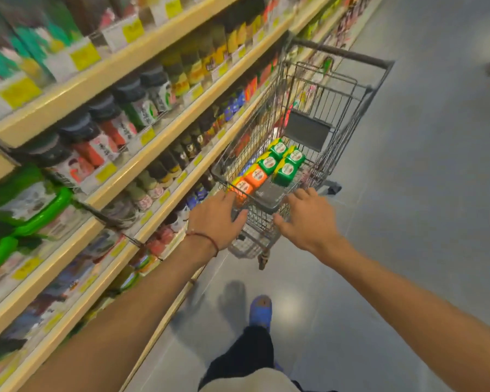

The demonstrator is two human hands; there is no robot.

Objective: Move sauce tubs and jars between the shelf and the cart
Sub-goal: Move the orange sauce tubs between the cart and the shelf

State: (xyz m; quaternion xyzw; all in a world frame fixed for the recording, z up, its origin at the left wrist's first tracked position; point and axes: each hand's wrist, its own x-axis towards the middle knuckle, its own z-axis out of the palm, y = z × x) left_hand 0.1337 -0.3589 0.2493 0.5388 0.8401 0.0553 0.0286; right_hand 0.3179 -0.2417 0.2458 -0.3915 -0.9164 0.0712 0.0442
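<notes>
Here, the left hand (216, 219) and right hand (306, 220) each grip the wire cart (264, 205) by its near rim; green tubs (284, 173) and orange tubs (254, 176) sit inside; labels blurred, unreadable.

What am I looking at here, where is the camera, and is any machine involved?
No machine here: a person wears a camera on the head, looking forward and down, so you see their own arms. The left hand and right hand are on the near rim of a wire cart, apparently gripping it. Inside lie green tubs and orange tubs. Along the left runs a shop shelf full of jars, blurred. Neither hand holds a tub or jar.
</notes>
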